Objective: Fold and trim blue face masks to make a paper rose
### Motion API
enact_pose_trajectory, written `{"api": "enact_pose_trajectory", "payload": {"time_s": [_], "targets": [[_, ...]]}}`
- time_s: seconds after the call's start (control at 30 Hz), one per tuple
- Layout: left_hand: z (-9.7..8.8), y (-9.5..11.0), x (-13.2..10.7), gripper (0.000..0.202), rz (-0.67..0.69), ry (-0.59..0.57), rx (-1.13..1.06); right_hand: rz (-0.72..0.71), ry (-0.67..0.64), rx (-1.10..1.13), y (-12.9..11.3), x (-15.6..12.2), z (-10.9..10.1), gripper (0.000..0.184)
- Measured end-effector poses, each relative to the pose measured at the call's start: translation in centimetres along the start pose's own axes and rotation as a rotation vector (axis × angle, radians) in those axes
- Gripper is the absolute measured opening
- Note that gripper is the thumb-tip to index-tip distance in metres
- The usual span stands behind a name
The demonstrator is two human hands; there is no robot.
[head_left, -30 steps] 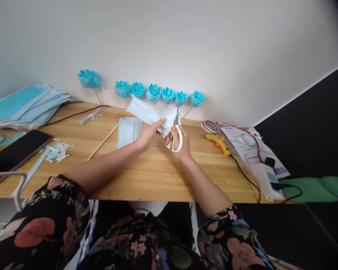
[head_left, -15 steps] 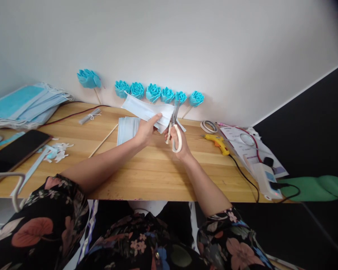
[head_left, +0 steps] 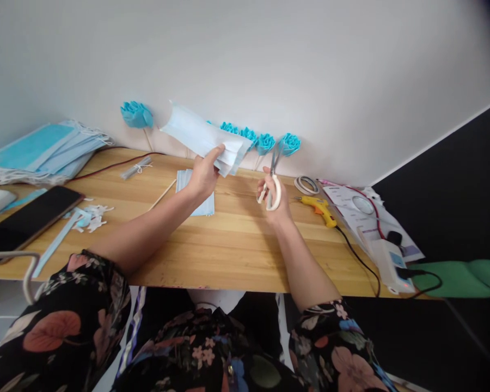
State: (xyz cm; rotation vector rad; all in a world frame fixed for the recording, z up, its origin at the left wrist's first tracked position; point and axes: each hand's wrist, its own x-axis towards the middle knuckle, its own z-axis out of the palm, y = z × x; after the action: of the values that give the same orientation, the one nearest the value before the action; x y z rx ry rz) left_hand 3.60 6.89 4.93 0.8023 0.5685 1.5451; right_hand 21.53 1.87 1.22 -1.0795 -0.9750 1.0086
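Observation:
My left hand (head_left: 206, 173) pinches a pale blue face mask (head_left: 202, 133) by its right part, thumb on top, and holds it raised above the table. No ear loops show on this mask. In my right hand (head_left: 278, 204) is a pair of scissors (head_left: 274, 190) with white handles, blades pointing up and away from me, apart from the mask. Beneath my left hand lies a cut mask piece (head_left: 204, 207) flat on the wood. Behind the raised mask, blue paper-like roses (head_left: 265, 144) on sticks lean on the wall, some of them partly hidden.
A stack of masks (head_left: 44, 149), a phone (head_left: 28, 223) and white-and-blue scraps (head_left: 90, 218) lie on the left. To the right are a yellow glue gun (head_left: 318, 209), tape rolls (head_left: 306, 185), a printed sheet (head_left: 351, 201) and a white power strip (head_left: 392, 267) with cables.
My hands have moved apart: the scissors came away from the mask to the right, while my left hand lifted the mask up and leftward. The view has shifted slightly.

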Motion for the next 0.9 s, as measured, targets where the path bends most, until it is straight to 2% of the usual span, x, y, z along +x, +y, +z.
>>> {"api": "enact_pose_trajectory", "payload": {"time_s": [0.1, 0.2, 0.3, 0.4, 0.53, 0.77, 0.9], "targets": [[0.2, -0.4, -0.8, 0.046, -0.062, -0.076, 0.072, -0.052, 0.038, 0.093, -0.2, 0.5, -0.2, 0.060], [0.2, -0.7, -1.5, 0.050, -0.148, -0.199, 0.208, -0.109, 0.008, 0.127, -0.7, 0.3, -0.1, 0.062], [0.1, -0.7, -1.8, 0.056, -0.210, -0.318, 0.328, -0.167, -0.090, 0.040, -1.1, -0.3, 0.1, 0.061], [0.1, -0.6, -1.8, 0.060, -0.212, -0.393, 0.378, -0.197, -0.166, -0.115, -1.3, -0.8, 0.3, 0.056], [-0.1, -0.5, -1.4, 0.059, -0.195, -0.398, 0.428, -0.235, -0.139, -0.221, -1.2, -0.8, 0.3, 0.047], [-0.7, -0.1, -0.1, 0.048, -0.003, -0.392, 0.393, -0.332, 0.045, -0.205, -1.1, 0.4, -0.6, 0.043], [-0.7, 0.4, 0.4, 0.041, 0.087, -0.321, 0.413, -0.346, 0.080, -0.160, -1.2, 0.6, -0.8, 0.041]]}}
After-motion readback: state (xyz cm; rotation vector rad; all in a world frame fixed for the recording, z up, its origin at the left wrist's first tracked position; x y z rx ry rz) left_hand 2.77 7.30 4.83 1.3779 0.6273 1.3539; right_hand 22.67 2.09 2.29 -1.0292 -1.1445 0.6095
